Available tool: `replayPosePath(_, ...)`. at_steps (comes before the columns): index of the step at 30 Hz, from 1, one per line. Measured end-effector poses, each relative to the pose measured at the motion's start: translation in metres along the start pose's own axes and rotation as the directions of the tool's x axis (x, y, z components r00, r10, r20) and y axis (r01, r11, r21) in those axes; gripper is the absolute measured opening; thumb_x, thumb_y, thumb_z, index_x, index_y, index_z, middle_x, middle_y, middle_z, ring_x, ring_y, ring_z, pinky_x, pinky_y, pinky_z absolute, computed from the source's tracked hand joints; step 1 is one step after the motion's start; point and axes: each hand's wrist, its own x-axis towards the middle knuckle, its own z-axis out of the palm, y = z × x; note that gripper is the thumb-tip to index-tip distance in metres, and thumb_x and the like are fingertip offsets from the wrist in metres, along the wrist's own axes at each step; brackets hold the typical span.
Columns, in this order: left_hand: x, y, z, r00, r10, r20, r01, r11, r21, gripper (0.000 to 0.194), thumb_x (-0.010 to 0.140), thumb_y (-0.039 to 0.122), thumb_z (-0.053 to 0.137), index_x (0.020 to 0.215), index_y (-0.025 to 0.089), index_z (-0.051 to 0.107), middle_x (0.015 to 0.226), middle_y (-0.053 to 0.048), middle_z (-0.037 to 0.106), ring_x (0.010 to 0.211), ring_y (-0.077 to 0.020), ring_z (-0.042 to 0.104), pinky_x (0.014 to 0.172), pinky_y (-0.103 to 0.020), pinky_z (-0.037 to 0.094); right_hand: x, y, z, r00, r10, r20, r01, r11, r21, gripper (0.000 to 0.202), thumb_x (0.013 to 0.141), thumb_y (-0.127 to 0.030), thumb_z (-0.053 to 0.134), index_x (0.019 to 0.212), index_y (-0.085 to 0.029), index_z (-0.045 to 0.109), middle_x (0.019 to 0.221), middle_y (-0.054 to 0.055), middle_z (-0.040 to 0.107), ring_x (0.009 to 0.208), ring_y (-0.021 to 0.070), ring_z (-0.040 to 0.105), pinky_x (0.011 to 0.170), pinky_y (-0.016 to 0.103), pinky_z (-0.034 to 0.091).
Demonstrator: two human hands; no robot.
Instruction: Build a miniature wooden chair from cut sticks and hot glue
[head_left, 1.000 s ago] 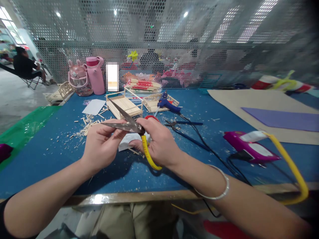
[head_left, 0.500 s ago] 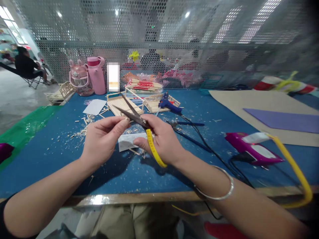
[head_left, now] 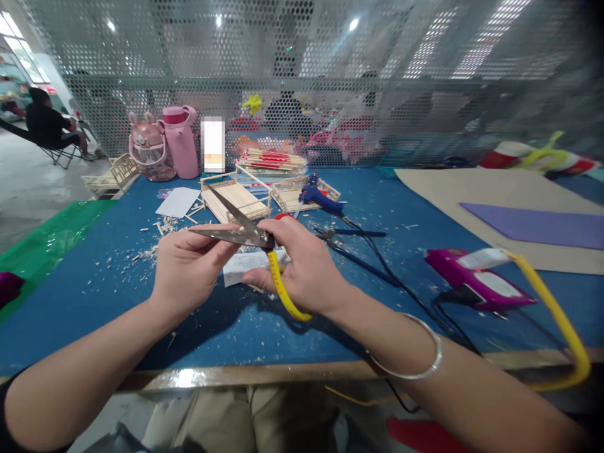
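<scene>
My right hand (head_left: 302, 264) is closed round the yellow-wrapped handle of a pair of scissors (head_left: 240, 231). Their two blades stand apart and point left. The lower blade crosses in front of the fingers of my left hand (head_left: 186, 264). That hand is pinched closed; whatever is between its fingertips is hidden or too small to make out. Beneath the hands lies a white paper piece (head_left: 245, 265). Just beyond the blades sits a small frame built of wooden sticks (head_left: 236, 198), and small wood scraps (head_left: 163, 229) are scattered to the left.
A blue glue gun (head_left: 321, 196), blue-handled pliers (head_left: 363, 258) and a magenta device (head_left: 479, 283) with cables lie to the right. Pink bottles (head_left: 182, 148) stand at the back left. Stick bundles (head_left: 271, 160) rest by the perforated screen. Far left, a person (head_left: 47, 123) sits in a chair.
The scissors have turned and shifted left, so the lower blade now lies level across my left fingers. My right hand has moved slightly left and down.
</scene>
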Motion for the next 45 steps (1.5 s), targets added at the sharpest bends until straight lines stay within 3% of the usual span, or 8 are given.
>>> replayPosePath(7, -0.001, 0.001, -0.003, 0.994, 0.092, 0.064, -0.099, 0.986, 0.132, 0.01, 0.077, 0.024, 0.067, 0.08, 0.022, 0.076, 0.073, 0.001, 0.075, 0.06, -0.0129, 0.066, 0.054, -0.022, 0.051, -0.003, 0.0, 0.001, 0.999, 0.038, 0.025, -0.039, 0.998, 0.052, 0.055, 0.079, -0.061, 0.054, 0.102, -0.011, 0.06, 0.086, 0.008, 0.064, 0.072, 0.0153, 0.055, 0.067, 0.027, 0.044)
replayPosePath(14, -0.001, -0.002, 0.002, 0.986, -0.156, 0.058, 0.157, 0.988, -0.007, 0.018, 0.074, 0.033, 0.07, 0.08, 0.017, 0.074, 0.075, -0.003, 0.075, 0.066, -0.0142, 0.066, 0.063, -0.023, 0.053, 0.009, -0.002, -0.021, 0.96, 0.261, 0.1, -0.259, 0.965, -0.032, 0.048, 0.078, -0.058, 0.056, 0.094, -0.015, 0.064, 0.063, 0.001, 0.061, 0.053, 0.0109, 0.048, 0.052, 0.023, 0.036)
replayPosePath(21, 0.0, -0.008, 0.005, 0.965, -0.213, 0.155, 0.22, 0.975, -0.03, 0.019, 0.079, 0.032, 0.062, 0.079, 0.015, 0.07, 0.058, 0.001, 0.064, 0.05, -0.0086, 0.055, 0.049, -0.018, 0.047, -0.034, 0.004, -0.095, 0.7, 0.633, 0.332, -0.432, 0.744, -0.509, 0.035, 0.071, -0.024, 0.059, 0.106, -0.021, 0.057, 0.073, 0.003, 0.066, 0.057, 0.0173, 0.059, 0.052, 0.026, 0.041)
replayPosePath(25, -0.006, -0.012, 0.009, 0.931, -0.126, 0.344, 0.108, 0.992, 0.071, 0.021, 0.083, 0.03, 0.056, 0.075, 0.016, 0.069, 0.05, 0.003, 0.057, 0.046, -0.0076, 0.049, 0.046, -0.018, 0.041, -0.076, 0.014, -0.103, 0.588, 0.716, 0.378, -0.458, 0.679, -0.574, 0.035, 0.077, -0.026, 0.051, 0.11, -0.017, 0.058, 0.075, 0.006, 0.068, 0.065, 0.0202, 0.064, 0.059, 0.03, 0.05)
replayPosePath(32, -0.014, -0.009, 0.016, 0.828, -0.291, 0.479, 0.328, 0.945, 0.008, 0.025, 0.084, 0.032, 0.054, 0.067, 0.017, 0.063, 0.044, 0.006, 0.047, 0.039, -0.006, 0.043, 0.042, -0.018, 0.036, -0.056, 0.031, -0.083, 0.798, 0.502, 0.334, -0.179, 0.727, -0.663, 0.031, 0.079, -0.026, 0.056, 0.106, -0.017, 0.069, 0.097, 0.014, 0.068, 0.085, 0.0301, 0.066, 0.072, 0.046, 0.053)
replayPosePath(35, -0.01, -0.007, 0.017, 0.744, -0.427, 0.514, 0.54, 0.837, -0.088, 0.022, 0.081, 0.034, 0.058, 0.068, 0.016, 0.061, 0.046, 0.006, 0.049, 0.036, -0.0045, 0.043, 0.038, -0.016, 0.032, -0.021, 0.016, -0.065, 0.906, 0.293, 0.307, -0.174, 0.916, -0.361, 0.026, 0.085, -0.026, 0.053, 0.103, -0.02, 0.07, 0.104, 0.011, 0.069, 0.097, 0.0251, 0.063, 0.085, 0.044, 0.05)
replayPosePath(40, -0.003, -0.011, 0.017, 0.681, -0.478, 0.555, 0.68, 0.694, -0.237, 0.029, 0.075, 0.04, 0.067, 0.062, 0.015, 0.058, 0.046, 0.006, 0.05, 0.035, -0.003, 0.042, 0.034, -0.013, 0.03, 0.013, -0.004, -0.012, 0.869, 0.343, 0.357, -0.468, 0.803, 0.368, 0.022, 0.081, -0.032, 0.061, 0.096, -0.02, 0.071, 0.09, 0.003, 0.072, 0.079, 0.0139, 0.066, 0.073, 0.029, 0.052)
replayPosePath(45, 0.001, -0.021, 0.017, 0.706, -0.477, 0.523, 0.676, 0.676, -0.295, 0.03, 0.076, 0.043, 0.065, 0.069, 0.015, 0.059, 0.051, 0.006, 0.052, 0.038, -0.0031, 0.042, 0.035, -0.014, 0.03, 0.014, 0.008, 0.01, 0.842, 0.459, 0.283, -0.525, 0.577, 0.625, 0.019, 0.076, -0.035, 0.065, 0.083, -0.018, 0.07, 0.083, 0.002, 0.071, 0.071, 0.011, 0.063, 0.069, 0.026, 0.051)
